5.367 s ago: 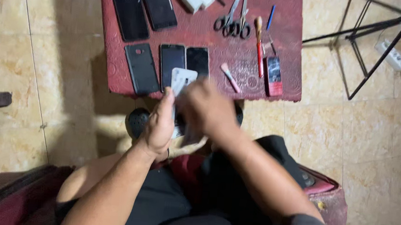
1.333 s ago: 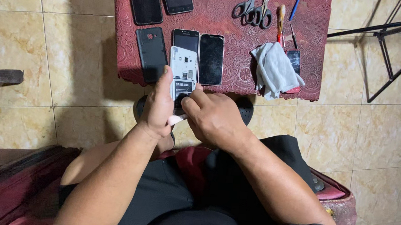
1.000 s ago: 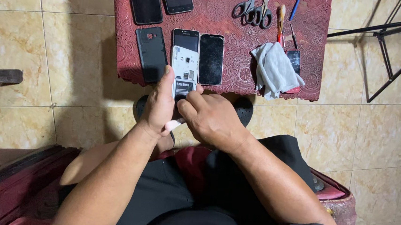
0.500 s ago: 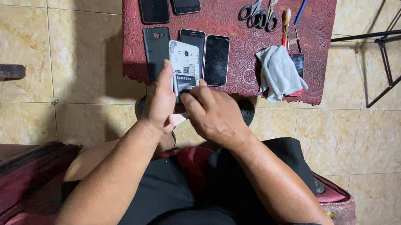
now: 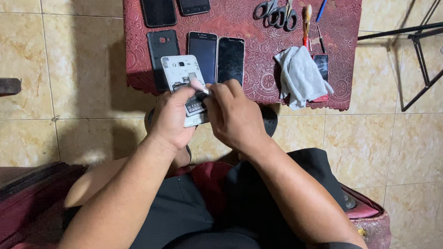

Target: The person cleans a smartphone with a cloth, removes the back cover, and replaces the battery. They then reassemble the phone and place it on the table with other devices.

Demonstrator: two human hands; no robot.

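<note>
While left-hand fingers (image 5: 172, 118) grip the opened white phone (image 5: 185, 83), right-hand fingers (image 5: 232, 112) pinch a small white piece (image 5: 204, 91).

Two dark phone screens (image 5: 217, 58) side by side on red table (image 5: 250, 17)

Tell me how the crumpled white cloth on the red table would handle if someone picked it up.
The crumpled white cloth would probably go floppy and drape, judging by its soft folds. It looks thin, so likely light. It overlaps a small dark phone on the red patterned table, so lifting it might nudge that.
</note>
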